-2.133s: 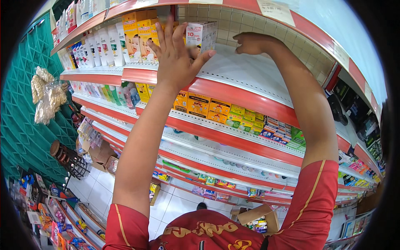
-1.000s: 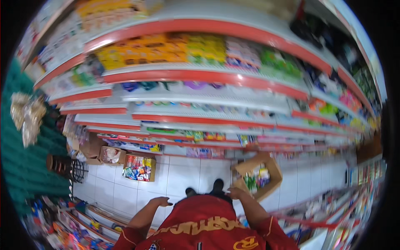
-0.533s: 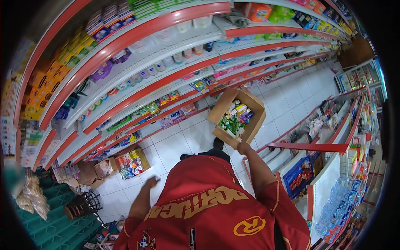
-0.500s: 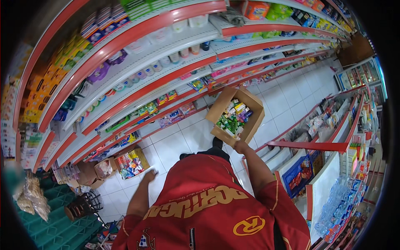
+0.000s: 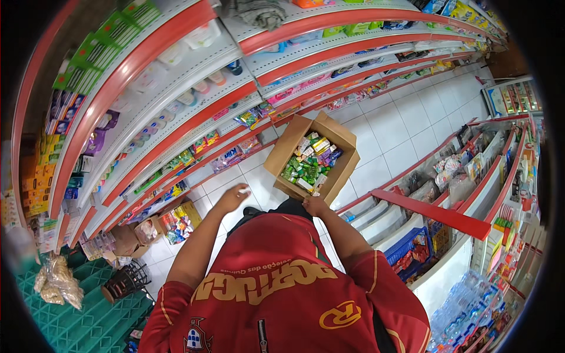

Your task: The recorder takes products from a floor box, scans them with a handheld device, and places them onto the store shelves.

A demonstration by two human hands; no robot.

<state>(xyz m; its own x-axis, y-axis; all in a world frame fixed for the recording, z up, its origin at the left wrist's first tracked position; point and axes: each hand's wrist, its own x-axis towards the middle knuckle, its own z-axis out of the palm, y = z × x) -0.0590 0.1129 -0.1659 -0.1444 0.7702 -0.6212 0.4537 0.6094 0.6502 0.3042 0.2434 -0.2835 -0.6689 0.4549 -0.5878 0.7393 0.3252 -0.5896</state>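
Observation:
An open cardboard box [image 5: 344, 162] stands in front of me, its top flaps spread. Inside lie many small packs [image 5: 306, 170], mostly green, with white, yellow and purple ones among them. My right hand [image 5: 316, 205] grips the near edge of the box, fingers curled over the cardboard. To the left of the box, my left hand [image 5: 233, 197] is in the air with its fingers apart and nothing in it. A gap of floor shows between that hand and the box.
Long shelves with red edges [image 5: 247, 94], full of packaged goods, curve along the left and far side. A second box of colourful packs [image 5: 179, 222] sits on the floor at left. At right are a shelf unit with a red strip [image 5: 432, 213], a blue basket [image 5: 406, 256] and water bottles [image 5: 465, 306].
My left hand has risen from low at my left side towards the box. My right hand still holds the box edge. The view has shifted, and the box appears nearer and further left.

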